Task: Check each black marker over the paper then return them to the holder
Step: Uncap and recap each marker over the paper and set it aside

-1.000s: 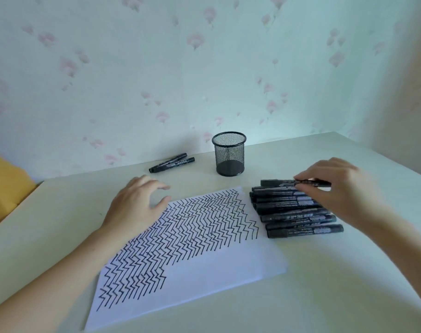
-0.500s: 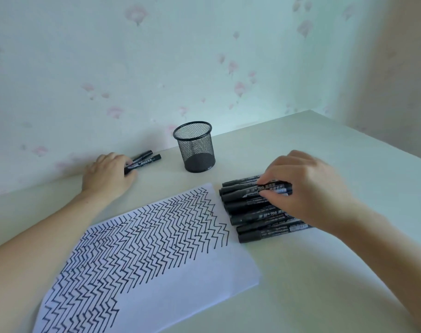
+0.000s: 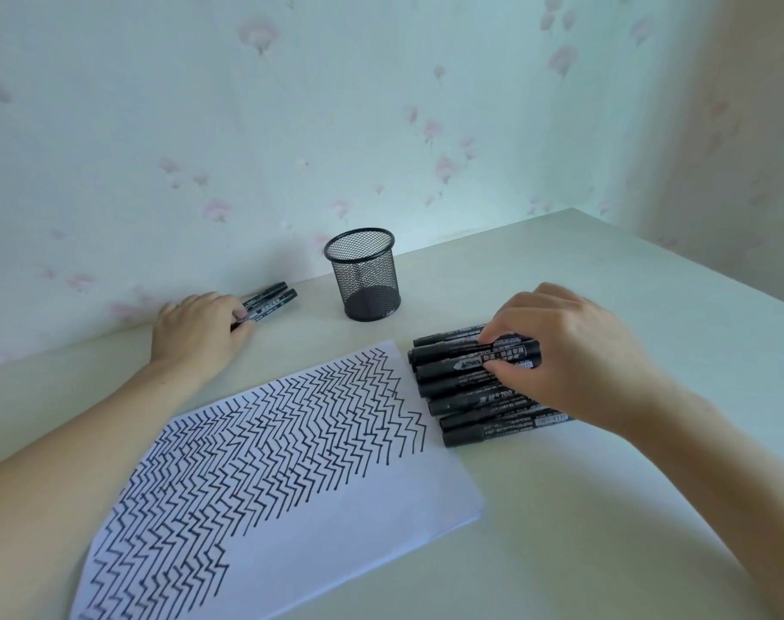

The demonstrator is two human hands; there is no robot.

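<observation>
I see my left hand [image 3: 198,331] reaching to the far left of the counter [image 3: 605,507], close to the wall. Its fingers [image 3: 240,313] are curled onto the near ends of two black markers [image 3: 271,299] that lie side by side, angled toward the holder; they pinch at least one of them, though I cannot tell whether both are gripped. My right hand [image 3: 569,355] sits over the row of black markers [image 3: 466,396] on the right side of the counter. Its fingers and thumb are clamped on the upper marker [image 3: 461,353] of that row, around its labelled barrel, with the cap end pointing left toward the paper. The other markers in the row lie parallel and touching one another, caps to the left, just beside the right edge of the paper.

The paper [image 3: 359,530] lies flat in front of me, tilted, its upper part filled with rows of black zigzag lines and its lower right part bare white. The black mesh holder [image 3: 364,275] stands upright behind the paper, between my two hands; through the mesh I see no marker in it. Behind the counter is a pale wall [image 3: 292,127] with faint pink flowers.
</observation>
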